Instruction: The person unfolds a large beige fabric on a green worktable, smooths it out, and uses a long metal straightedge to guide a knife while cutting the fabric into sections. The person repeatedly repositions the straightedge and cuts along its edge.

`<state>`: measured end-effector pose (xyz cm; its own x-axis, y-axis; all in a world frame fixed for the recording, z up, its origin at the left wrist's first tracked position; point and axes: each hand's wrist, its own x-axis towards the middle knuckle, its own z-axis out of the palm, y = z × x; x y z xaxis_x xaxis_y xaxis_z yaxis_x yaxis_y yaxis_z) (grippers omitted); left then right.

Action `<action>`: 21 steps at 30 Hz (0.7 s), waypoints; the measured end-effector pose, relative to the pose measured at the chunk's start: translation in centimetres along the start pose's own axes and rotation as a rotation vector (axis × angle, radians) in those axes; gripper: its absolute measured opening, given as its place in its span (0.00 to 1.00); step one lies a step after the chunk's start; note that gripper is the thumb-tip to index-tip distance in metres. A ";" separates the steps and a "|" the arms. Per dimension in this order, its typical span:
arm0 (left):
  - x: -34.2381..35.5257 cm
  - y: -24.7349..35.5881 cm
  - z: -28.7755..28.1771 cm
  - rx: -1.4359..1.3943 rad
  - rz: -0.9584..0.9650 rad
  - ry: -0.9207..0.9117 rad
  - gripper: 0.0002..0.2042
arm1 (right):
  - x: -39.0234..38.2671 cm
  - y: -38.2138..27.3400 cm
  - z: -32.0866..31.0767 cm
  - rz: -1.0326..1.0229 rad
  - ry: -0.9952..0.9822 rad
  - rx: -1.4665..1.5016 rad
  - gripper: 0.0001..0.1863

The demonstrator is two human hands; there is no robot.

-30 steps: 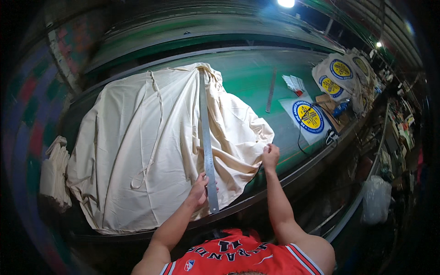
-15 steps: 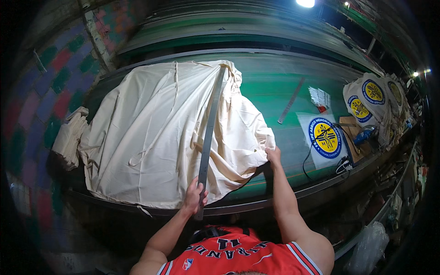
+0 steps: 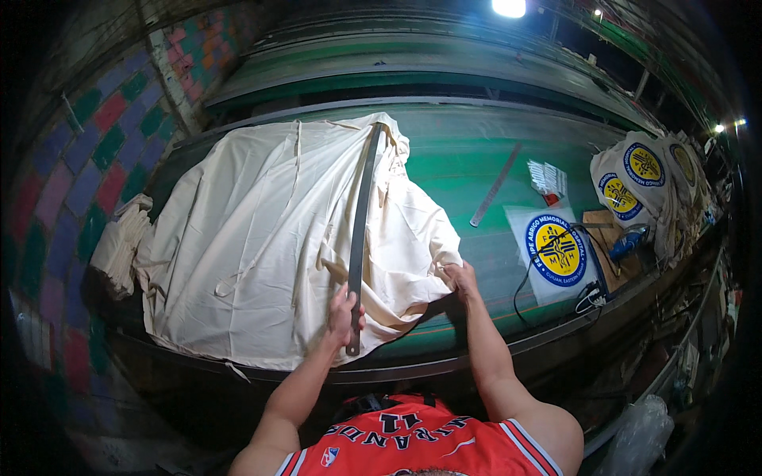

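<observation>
A large piece of cream cloth (image 3: 246, 238), creased and with thin cord ends showing, covers the left and middle of the green table. Across it, running from the near edge to the far side, lies a long metal ruler (image 3: 363, 214). My left hand (image 3: 344, 319) is closed around the ruler's near end, above the cloth. My right hand (image 3: 460, 279) pinches the cloth's right edge, where it bunches up in folds. The cloth's far right part is gathered beside the ruler's tip.
On the right of the green table (image 3: 468, 170) lie a shorter ruler (image 3: 496, 186), a small white-and-red packet (image 3: 546, 181) and a sheet with a round blue-yellow emblem (image 3: 558, 252). Beyond are a cable (image 3: 520, 297), a blue-handled tool (image 3: 629, 242) and printed cloth bags (image 3: 635, 170). Folded cloth (image 3: 121, 247) sits far left.
My left hand and the ruler's near end have moved away from me, further over the cloth. My right hand has shifted slightly left, drawing the cloth's right edge with it.
</observation>
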<state>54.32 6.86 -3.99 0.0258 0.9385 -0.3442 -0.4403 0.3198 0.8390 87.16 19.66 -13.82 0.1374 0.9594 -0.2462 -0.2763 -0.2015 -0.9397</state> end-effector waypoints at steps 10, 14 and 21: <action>10.6 3.5 3.4 -0.018 0.081 0.020 0.09 | -4.4 -11.6 1.5 -0.281 -0.221 0.365 0.25; 13.2 4.3 3.3 -0.001 0.021 0.002 0.08 | -6.1 -18.6 0.8 -0.383 -0.351 0.261 0.21; 14.3 1.4 2.2 0.237 -0.129 0.056 0.10 | -4.3 -15.5 -0.7 -0.038 -0.024 -0.900 0.27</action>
<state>55.99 21.05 -6.81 0.0157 0.8817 -0.4715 -0.2143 0.4635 0.8598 91.54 18.46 1.62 0.1088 0.9703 -0.2159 0.5790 -0.2384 -0.7797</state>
